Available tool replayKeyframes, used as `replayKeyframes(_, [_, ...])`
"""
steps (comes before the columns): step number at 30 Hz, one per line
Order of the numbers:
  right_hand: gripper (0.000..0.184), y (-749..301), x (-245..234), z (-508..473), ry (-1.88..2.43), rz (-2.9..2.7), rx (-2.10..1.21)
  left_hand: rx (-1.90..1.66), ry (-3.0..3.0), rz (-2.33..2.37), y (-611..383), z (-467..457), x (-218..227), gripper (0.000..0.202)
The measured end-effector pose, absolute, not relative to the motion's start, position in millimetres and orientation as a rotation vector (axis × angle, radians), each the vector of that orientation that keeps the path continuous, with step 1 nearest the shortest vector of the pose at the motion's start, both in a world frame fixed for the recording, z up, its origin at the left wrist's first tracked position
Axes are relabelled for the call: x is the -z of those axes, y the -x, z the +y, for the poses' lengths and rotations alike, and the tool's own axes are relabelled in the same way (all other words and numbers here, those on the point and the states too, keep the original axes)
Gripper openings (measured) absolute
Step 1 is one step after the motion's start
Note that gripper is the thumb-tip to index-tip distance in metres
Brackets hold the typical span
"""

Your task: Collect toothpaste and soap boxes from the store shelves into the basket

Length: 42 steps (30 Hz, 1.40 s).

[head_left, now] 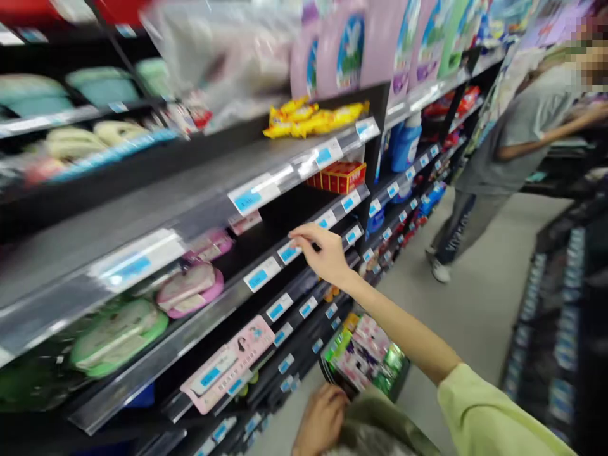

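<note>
My right hand (pixel 323 252) reaches out over the shelf edge at mid-height, in front of a blue-and-white price tag (pixel 289 252). Its thumb and fingers come together in a loose pinch, with nothing visible in them. Low in the view, my left hand (pixel 322 419) has curled fingers by the near side of a dark shopping basket (pixel 325 373); what it grips is hidden. Colourful packages (pixel 365 351) fill the basket. Left of my right hand, pink slippers (pixel 192 288) and green slippers (pixel 121 335) in clear wrap lie on the shelf.
Yellow packets (pixel 313 119) and red boxes (pixel 338 177) sit on the shelves ahead. Lilac detergent bottles (pixel 349 50) stand above. A pink card strip (pixel 230 364) juts from a lower shelf. Another person (pixel 503 152) stands in the aisle at right, opposite a dark shelf rack (pixel 546 304).
</note>
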State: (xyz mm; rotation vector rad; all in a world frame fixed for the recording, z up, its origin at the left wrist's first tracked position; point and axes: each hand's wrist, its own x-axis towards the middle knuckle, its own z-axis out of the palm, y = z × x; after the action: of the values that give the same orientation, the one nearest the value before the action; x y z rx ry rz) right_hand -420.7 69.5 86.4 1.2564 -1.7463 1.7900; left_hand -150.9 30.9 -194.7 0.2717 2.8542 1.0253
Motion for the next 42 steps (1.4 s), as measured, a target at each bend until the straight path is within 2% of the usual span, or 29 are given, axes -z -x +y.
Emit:
replayKeyframes(3, [0.030, 373.6, 30.3, 152.7, -0.837, -1.949, -2.092, -1.004, -0.188, 2.808, 138.6, 47.8, 203.8, 0.033])
replayKeyframes(6, [0.030, 303.2, 149.0, 229.7, -0.087, -2.374, -2.071, -0.975, -0.239, 2.764, 142.5, 54.7, 209.8, 0.031])
replayKeyframes(8, [0.032, 254.1, 207.1, 273.4, 0.098, -2.511, -2.021, -0.919, -0.319, 2.746, 148.9, 58.6, 212.8, 0.027])
replayKeyframes(10, [0.035, 213.6, 242.4, 308.5, 0.215, -2.620, -2.018, -0.878, -0.407, 2.716, 157.2, 64.0, 214.4, 0.024])
replayKeyframes(13, [0.035, 185.7, 266.1, 341.7, 0.333, -2.762, -1.981, -0.815, -0.531, 2.646, 172.2, 73.3, 214.5, 0.025])
replayKeyframes(17, [0.036, 216.2, 291.0, 348.3, 0.352, -2.860, -1.935, -0.803, -0.611, 2.598, 188.6, 80.3, 213.7, 0.026])
replayKeyframes(24, [0.040, 318.9, 356.5, 289.3, 0.376, -2.947, -1.803, -0.823, -0.445, 2.660, 167.0, 62.3, 215.1, 0.027])
replayKeyframes(30, [0.050, 331.3, 407.7, 249.2, 0.393, -3.219, -1.643, -0.887, -0.092, 2.599, 125.2, 35.5, 224.1, 0.029])
replayKeyframes(34, [0.051, 322.3, 435.1, 241.2, 0.402, -3.354, -1.574, -0.934, 0.041, 2.506, 117.2, 24.4, 238.4, 0.031])
replayKeyframes(42, [0.071, 381.0, 511.2, 231.8, 0.521, -3.338, -1.316, -0.890, -0.097, 2.294, 123.7, 5.3, 304.3, 0.033])
